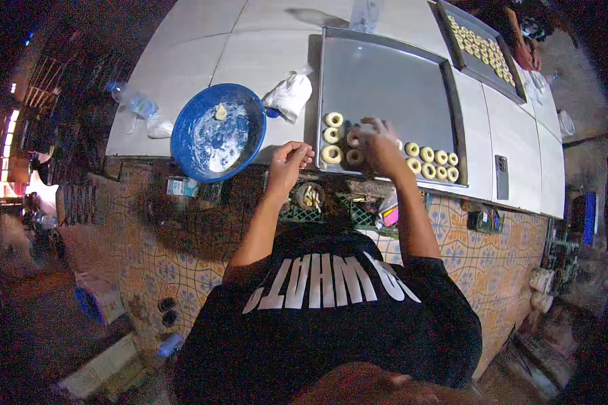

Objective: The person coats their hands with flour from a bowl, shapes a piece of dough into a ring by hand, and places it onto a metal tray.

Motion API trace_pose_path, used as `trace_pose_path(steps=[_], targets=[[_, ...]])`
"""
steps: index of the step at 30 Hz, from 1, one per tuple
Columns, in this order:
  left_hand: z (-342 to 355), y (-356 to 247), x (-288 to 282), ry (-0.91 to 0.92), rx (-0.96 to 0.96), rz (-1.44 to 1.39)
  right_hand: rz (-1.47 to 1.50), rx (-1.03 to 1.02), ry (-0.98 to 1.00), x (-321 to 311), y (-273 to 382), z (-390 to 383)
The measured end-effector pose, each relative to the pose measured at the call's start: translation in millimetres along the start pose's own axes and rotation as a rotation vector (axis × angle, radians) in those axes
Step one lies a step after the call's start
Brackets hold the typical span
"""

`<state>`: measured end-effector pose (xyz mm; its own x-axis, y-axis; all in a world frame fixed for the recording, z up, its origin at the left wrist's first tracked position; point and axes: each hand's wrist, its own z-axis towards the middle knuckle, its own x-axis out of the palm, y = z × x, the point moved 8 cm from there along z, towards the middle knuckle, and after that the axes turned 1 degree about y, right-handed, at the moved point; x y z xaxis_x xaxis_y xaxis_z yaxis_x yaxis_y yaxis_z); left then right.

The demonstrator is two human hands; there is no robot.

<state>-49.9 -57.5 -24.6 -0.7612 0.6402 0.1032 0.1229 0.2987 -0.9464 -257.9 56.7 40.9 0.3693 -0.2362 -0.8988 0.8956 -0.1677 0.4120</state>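
A large metal baking tray [385,74] lies on the tiled counter with several pale dough rings [332,137] along its near edge. My right hand [375,142] reaches over the tray, fingers down on a ring in the left group; whether it grips the ring is unclear. My left hand [290,160] hovers at the counter's near edge beside the tray, fingers curled and held loosely, with nothing visible in it. More rings [434,163] sit in rows at the tray's near right.
A blue floured bowl [216,131] holding a lump of dough stands left of the tray, next to a white bag [290,94]. A second tray [483,47] filled with rings lies far right, by another person's hand [525,54]. A phone [501,177] rests on the counter.
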Motion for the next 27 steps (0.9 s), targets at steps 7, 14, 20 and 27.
trace_pose_path(steps=[7, 14, 20, 27], targets=[[2, -38, 26, -0.135, 0.461, 0.306, -0.006, 0.151, -0.135, -26, -53, -23], [9, -52, 72, -0.042, 0.623, 0.597, 0.081, 0.039, -0.031, 9, -60, -13], [27, -58, 99, 0.090, 0.743, 0.930, 0.031, -0.059, 0.014, 5, -40, -1], [52, -42, 118, 0.141, 0.803, 1.236, 0.036, 0.092, 0.282, 36, -52, 16]])
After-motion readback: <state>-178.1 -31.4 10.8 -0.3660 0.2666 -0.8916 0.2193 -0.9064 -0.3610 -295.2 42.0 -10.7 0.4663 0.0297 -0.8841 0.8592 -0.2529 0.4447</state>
